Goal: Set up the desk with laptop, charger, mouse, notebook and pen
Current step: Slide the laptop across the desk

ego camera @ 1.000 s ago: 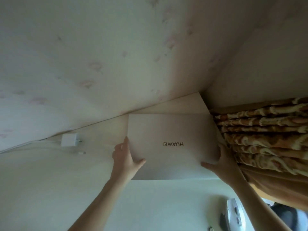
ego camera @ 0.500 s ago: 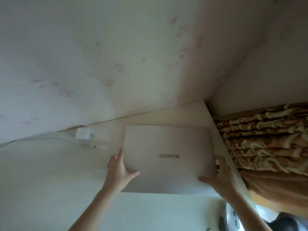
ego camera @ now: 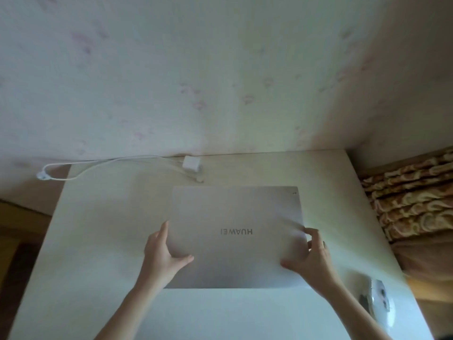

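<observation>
A closed silver laptop (ego camera: 235,217) with upside-down HUAWEI lettering lies flat in the middle of the white desk (ego camera: 98,253). My left hand (ego camera: 161,251) grips its left edge, thumb on the lid. My right hand (ego camera: 310,258) holds its right edge, thumb on top and fingers curled at the side. A white charger block (ego camera: 191,163) sits at the desk's back edge by the wall, its white cable (ego camera: 98,165) running left and off the desk. A white mouse (ego camera: 381,299) lies at the front right of the desk. No notebook or pen shows.
A pale wall with faint pink marks (ego camera: 196,82) rises directly behind the desk. A brown and cream patterned fabric (ego camera: 411,195) hangs off the desk's right side. Brown floor (ego camera: 22,229) shows past the left edge.
The view has swung left and levelled, so the laptop now sits centred. Both hands have stayed on its side edges, and the laptop has come nearer to me on the desk.
</observation>
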